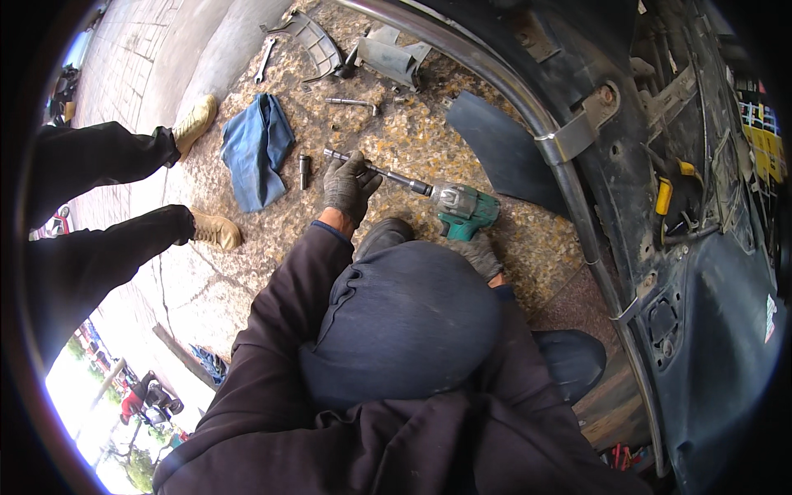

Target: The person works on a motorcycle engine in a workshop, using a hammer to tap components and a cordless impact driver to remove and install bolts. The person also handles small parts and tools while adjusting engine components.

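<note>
Gloved hands fitting an extension bar on a cordless driver, on stone paving beside a stripped vehicle body.

The left hand (350, 186) is closed around the long extension bar (388, 175), which runs from a socket end near the hand to the nose of the green cordless driver (462, 209). The right hand (481, 254) sits at the driver's grip, mostly hidden behind the knee; how far it is closed cannot be told. The driver lies low over the paving (412, 132). A loose socket (304, 171) stands just beside the left hand, next to a blue cloth (256, 148); a spanner (265, 59) lies farther off. Judged step: seating or changing the bit. The next move likely calls for a straight push and a steady driver.
</note>
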`<act>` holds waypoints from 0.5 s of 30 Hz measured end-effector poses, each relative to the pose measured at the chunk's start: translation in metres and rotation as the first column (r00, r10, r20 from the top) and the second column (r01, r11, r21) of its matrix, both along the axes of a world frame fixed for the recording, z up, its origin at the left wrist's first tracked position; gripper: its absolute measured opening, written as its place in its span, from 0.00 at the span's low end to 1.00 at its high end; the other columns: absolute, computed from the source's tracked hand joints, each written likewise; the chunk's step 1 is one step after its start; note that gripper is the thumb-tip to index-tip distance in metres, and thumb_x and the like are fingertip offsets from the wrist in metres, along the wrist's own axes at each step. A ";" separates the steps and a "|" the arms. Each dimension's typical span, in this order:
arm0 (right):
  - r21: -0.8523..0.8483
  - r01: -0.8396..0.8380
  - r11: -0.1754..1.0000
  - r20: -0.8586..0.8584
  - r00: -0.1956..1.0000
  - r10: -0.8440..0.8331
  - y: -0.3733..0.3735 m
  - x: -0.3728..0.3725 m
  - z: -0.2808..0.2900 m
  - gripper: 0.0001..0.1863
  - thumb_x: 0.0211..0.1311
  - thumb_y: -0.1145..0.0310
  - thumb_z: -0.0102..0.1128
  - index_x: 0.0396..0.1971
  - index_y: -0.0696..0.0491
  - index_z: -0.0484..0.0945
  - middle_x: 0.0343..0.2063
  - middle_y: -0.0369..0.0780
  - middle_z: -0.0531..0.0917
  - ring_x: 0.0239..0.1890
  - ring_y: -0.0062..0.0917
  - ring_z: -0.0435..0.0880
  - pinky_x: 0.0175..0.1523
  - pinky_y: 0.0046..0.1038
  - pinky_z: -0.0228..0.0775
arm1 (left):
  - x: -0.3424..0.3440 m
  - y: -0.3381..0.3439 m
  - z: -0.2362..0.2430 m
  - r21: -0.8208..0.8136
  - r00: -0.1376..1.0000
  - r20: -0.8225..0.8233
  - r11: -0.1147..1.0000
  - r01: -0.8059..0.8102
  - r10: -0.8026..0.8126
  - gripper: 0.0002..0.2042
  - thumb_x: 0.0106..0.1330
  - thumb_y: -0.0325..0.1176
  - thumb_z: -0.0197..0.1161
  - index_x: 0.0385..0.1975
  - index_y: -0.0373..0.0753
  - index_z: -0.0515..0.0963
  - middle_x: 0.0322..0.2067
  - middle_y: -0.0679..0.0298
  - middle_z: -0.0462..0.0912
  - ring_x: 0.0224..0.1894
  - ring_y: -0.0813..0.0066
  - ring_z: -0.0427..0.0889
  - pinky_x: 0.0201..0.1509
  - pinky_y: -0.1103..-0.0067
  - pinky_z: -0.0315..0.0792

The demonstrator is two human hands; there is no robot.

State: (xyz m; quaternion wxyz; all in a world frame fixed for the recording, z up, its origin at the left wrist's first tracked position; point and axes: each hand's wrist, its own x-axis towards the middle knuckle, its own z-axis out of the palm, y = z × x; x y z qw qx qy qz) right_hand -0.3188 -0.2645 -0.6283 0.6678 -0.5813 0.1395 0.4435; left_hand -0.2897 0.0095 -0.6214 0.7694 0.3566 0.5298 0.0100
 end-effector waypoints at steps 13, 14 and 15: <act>0.003 0.066 0.998 0.101 0.993 -0.066 -0.008 -0.011 -0.007 0.07 0.49 0.76 0.63 0.31 0.56 0.79 0.19 0.37 0.79 0.18 0.26 0.78 0.24 0.30 0.70 | 0.006 -0.001 -0.022 0.081 0.996 -0.064 0.994 0.072 -0.066 0.09 0.65 0.37 0.62 0.36 0.45 0.69 0.27 0.64 0.75 0.29 0.67 0.79 0.30 0.68 0.75; 0.009 0.092 0.996 0.083 0.992 -0.093 -0.009 -0.011 -0.008 0.08 0.49 0.76 0.64 0.32 0.55 0.79 0.20 0.37 0.79 0.20 0.26 0.78 0.25 0.31 0.71 | 0.007 0.004 -0.027 0.129 0.986 -0.081 0.979 0.158 -0.149 0.10 0.63 0.39 0.62 0.36 0.44 0.69 0.28 0.62 0.76 0.32 0.63 0.79 0.32 0.66 0.74; -0.013 0.150 0.989 0.003 0.989 -0.150 -0.009 -0.011 -0.007 0.10 0.50 0.75 0.64 0.35 0.54 0.79 0.23 0.37 0.80 0.23 0.26 0.79 0.27 0.31 0.72 | 0.008 0.007 -0.031 0.115 0.981 -0.080 0.976 0.183 -0.175 0.11 0.62 0.40 0.61 0.36 0.43 0.70 0.30 0.60 0.78 0.36 0.60 0.79 0.34 0.64 0.72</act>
